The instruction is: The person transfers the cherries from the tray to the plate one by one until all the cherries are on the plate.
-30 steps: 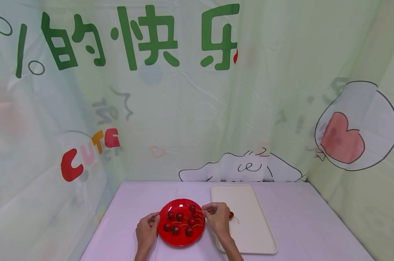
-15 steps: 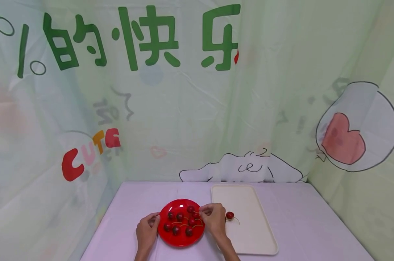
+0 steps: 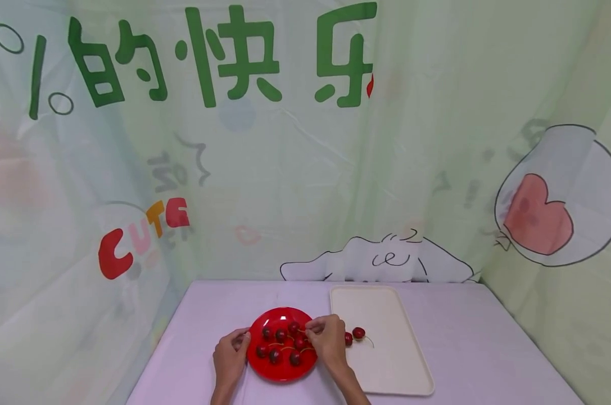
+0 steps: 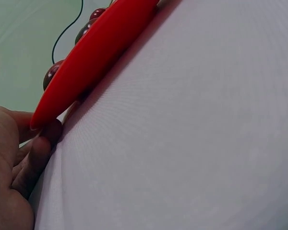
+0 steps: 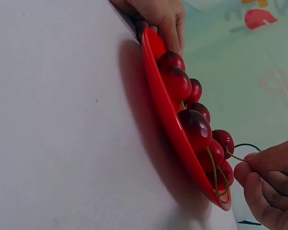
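Observation:
A red plate (image 3: 280, 373) bearing several dark red cherries (image 5: 194, 129) lies on the table. My left hand (image 3: 229, 359) holds its left rim between thumb and fingers; the left wrist view has the thumb over the rim and the fingers (image 4: 38, 151) beneath it. Over the plate's right edge, my right hand (image 3: 330, 344) pinches a green stem between thumb and forefinger. That stem belongs to a cherry (image 5: 223, 143) among the others at the plate's far right side. Other thin stems (image 5: 212, 167) hang over the plate near it.
A cream rectangular tray (image 3: 396, 365) lies right of the plate, partly behind my right hand. Two cherries (image 3: 358, 333) sit on it. A pale cloth covers the table (image 3: 467, 349), and printed curtains (image 3: 305, 169) stand behind and on both sides.
My right hand has moved left over the plate, and the pinched cherry has shifted slightly left and down with it. The tray's cherries have come into fuller view. My left hand stays on the rim.

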The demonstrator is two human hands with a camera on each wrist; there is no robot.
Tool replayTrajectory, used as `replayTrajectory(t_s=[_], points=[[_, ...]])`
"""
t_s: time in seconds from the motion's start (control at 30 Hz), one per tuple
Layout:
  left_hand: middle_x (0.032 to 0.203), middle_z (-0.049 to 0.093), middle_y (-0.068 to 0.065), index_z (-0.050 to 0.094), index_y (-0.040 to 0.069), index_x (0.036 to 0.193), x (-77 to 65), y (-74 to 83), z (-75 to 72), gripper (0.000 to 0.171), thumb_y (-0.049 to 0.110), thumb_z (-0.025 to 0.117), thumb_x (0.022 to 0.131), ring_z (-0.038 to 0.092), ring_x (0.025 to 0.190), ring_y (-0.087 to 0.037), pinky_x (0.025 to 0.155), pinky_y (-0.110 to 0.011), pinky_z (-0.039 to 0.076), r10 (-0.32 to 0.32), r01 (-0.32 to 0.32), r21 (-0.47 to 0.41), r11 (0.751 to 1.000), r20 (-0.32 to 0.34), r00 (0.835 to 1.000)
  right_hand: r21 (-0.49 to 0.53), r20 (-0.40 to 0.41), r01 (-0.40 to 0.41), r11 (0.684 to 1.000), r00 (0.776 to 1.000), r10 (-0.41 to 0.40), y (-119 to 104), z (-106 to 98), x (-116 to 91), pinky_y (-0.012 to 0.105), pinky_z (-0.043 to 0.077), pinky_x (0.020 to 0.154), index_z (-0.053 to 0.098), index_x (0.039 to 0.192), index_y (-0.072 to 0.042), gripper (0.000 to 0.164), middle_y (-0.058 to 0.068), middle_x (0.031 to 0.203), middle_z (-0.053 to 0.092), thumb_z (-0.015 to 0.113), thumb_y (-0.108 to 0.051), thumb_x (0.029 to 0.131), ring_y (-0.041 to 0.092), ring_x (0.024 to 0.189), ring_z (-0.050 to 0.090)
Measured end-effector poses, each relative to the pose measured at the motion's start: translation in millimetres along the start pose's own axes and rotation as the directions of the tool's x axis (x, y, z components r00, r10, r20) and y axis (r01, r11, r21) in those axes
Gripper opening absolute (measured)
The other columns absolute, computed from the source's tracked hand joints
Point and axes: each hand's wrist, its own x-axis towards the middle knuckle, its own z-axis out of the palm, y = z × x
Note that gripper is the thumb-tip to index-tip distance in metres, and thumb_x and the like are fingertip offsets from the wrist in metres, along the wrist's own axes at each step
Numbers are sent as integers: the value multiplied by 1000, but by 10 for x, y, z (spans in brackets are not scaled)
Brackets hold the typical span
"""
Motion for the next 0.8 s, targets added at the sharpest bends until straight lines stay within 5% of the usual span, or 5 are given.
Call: replayTrajectory(t_s=[0.47, 0.8], points=[[93, 80, -7, 81, 6, 123, 3, -3, 4, 23, 13, 72, 104, 58, 54, -12, 51, -23, 45, 12, -12, -22, 1000, 3, 1000, -72, 32, 90, 993, 996, -88, -33, 38, 21, 23, 63, 65, 85, 89, 0, 9, 9, 78, 81, 85, 9, 85, 8, 67, 72], [93, 81, -7, 82, 6, 122, -3, -8, -18, 22, 13, 72, 104, 57, 57, -11, 54, -22, 43, 12, -12, -13, 1000, -7, 1000, -103, 75, 73, 992, 995, -65, 5, 66, 15, 25, 64, 65, 85, 91, 0, 11, 9, 78, 81, 86, 9, 84, 10, 68, 72]])
